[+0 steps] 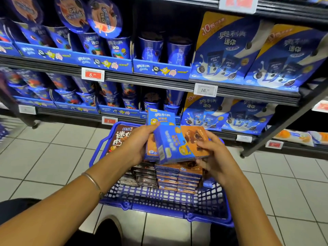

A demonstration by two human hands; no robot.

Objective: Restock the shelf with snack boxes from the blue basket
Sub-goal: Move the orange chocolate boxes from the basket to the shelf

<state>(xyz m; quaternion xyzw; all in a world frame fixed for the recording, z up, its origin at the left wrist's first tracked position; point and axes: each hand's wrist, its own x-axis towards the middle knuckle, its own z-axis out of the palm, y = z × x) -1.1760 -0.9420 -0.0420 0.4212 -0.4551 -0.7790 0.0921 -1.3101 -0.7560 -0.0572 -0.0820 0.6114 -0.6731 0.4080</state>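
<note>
Shop aisle, tiled floor (53,148) under me. My left hand (136,142) curls round an upright blue snack box (160,118). My right hand (217,158) grips a tilted blue-orange box (179,144), thumb on its face, touching the first box at its 4 o'clock. Both are just above the blue basket (159,209), w/ stacked boxes (177,180) inside & a brown box (120,137) at the basket's 11. Shelf (150,80) at 12, w/ blue cups (117,47) & bags (229,50).

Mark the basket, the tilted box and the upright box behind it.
basket (177,198): head view, near mesh wall.
tilted box (171,143): head view, blue part of its front face.
upright box (160,118): head view, upper part of its blue face.
</note>
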